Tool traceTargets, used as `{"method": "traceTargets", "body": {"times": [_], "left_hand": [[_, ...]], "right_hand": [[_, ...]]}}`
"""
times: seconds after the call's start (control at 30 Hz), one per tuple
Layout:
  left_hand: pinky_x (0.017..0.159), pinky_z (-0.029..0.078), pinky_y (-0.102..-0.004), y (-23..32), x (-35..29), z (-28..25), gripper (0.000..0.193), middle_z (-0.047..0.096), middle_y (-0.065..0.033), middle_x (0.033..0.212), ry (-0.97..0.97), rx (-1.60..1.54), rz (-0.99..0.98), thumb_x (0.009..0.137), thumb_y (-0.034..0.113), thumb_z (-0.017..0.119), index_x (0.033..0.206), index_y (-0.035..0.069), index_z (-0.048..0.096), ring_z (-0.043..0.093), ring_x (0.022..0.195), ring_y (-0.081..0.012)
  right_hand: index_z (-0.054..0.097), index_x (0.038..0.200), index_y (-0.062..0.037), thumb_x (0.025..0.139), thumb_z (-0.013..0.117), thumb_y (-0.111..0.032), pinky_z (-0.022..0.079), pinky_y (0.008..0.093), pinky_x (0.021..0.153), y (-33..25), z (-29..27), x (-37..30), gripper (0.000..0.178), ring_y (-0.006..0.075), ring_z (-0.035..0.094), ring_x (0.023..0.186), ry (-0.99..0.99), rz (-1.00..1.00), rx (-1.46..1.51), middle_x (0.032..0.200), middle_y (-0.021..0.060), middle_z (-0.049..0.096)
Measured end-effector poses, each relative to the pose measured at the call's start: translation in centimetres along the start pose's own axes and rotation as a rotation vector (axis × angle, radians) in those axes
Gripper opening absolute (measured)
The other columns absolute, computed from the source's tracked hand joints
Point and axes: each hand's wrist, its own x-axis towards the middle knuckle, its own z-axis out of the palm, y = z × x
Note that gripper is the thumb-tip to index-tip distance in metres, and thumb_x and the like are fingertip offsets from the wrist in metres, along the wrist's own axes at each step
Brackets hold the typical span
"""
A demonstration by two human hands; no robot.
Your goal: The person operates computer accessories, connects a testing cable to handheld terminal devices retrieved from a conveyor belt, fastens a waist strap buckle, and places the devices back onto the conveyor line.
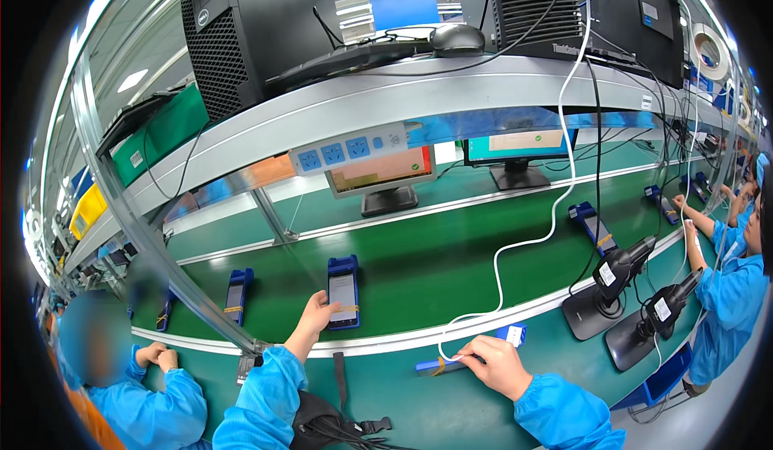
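Note:
My left hand (313, 318) reaches over the edge of the green belt, fingers stretched out, fingertips at the lower left side of a blue-cased handheld terminal (343, 291) with a lit screen. Nothing is gripped in it that I can see. My right hand (498, 367) is closed in a pinch on the end of a white cable (498, 277), which hangs from above and loops across the belt. Just under those fingers another blue handheld device (431, 365) with a yellow band lies on the near bench, partly covered by the hand.
More handheld terminals (235, 297) lie along the belt (435, 277). Two black barcode scanners (624, 266) stand on the right. A black strapped bag (318, 422) lies near my left forearm. Monitors (385, 174) and a power strip (350, 150) are behind. Co-workers (153, 398) sit on both sides.

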Motion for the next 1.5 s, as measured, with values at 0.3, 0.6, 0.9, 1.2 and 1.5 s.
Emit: {"method": "traceTargets", "body": {"times": [0.3,0.6,0.9,1.2,1.5], "left_hand": [[0.118,0.032,-0.0606,8.4,-19.6,-1.4,0.053,0.062,-0.0139,0.147,-0.434,0.66,0.884,0.1,0.045,0.073,0.143,0.016,0.062,0.052,0.143,-0.0372],[0.115,0.035,-0.0608,6.8,-29.9,7.3,0.036,0.064,-0.0169,0.128,-0.473,0.558,0.904,0.102,0.032,0.067,0.129,0.01,0.064,0.056,0.126,-0.0388],[0.096,0.043,-0.0498,4.0,-28.2,10.8,0.018,0.065,-0.0117,0.1,-0.412,0.475,1.006,0.101,0.029,0.068,0.107,0.012,0.066,0.064,0.101,-0.032],[0.098,0.043,-0.0504,4.6,-28.4,10.9,0.02,0.067,-0.0135,0.106,-0.468,0.526,0.965,0.1,0.026,0.069,0.109,0.009,0.068,0.063,0.106,-0.034],[0.095,0.043,-0.0494,5.0,-28.3,11.6,0.017,0.066,-0.014,0.104,-0.482,0.478,0.912,0.098,0.023,0.071,0.106,0.008,0.068,0.061,0.105,-0.0364]], "right_hand": [[0.07,0.095,-0.0097,0.086,0.088,-0.025,0.05,0.043,0.078,-1.4,2.4,-0.6,0.025,0.0285,0.068,0.079,0.211,-0.112,-0.303,0.083,0.007,0.067],[0.069,0.119,-0.0036,0.081,0.09,-0.045,0.044,0.0503,0.097,-2.0,2.7,-1.8,0.06,0.0369,0.066,0.106,0.062,-0.057,-0.387,0.108,0.0162,0.072],[0.072,0.107,-0.0076,0.072,0.096,-0.037,0.045,0.0473,0.088,0.4,2.2,-2.2,0.052,0.0334,0.065,0.095,0.179,-0.125,-0.366,0.097,0.0115,0.07],[0.072,0.099,-0.0111,0.075,0.095,-0.039,0.044,0.0441,0.089,3.2,-3.6,-2.3,0.044,0.0281,0.066,0.087,0.188,-0.128,-0.469,0.089,0.0059,0.068],[0.073,0.097,-0.0137,0.07,0.097,-0.049,0.04,0.0387,0.085,5.9,-8.0,-3.0,0.05,0.0218,0.065,0.082,0.213,-0.132,-0.586,0.082,0.0007,0.066]]}}
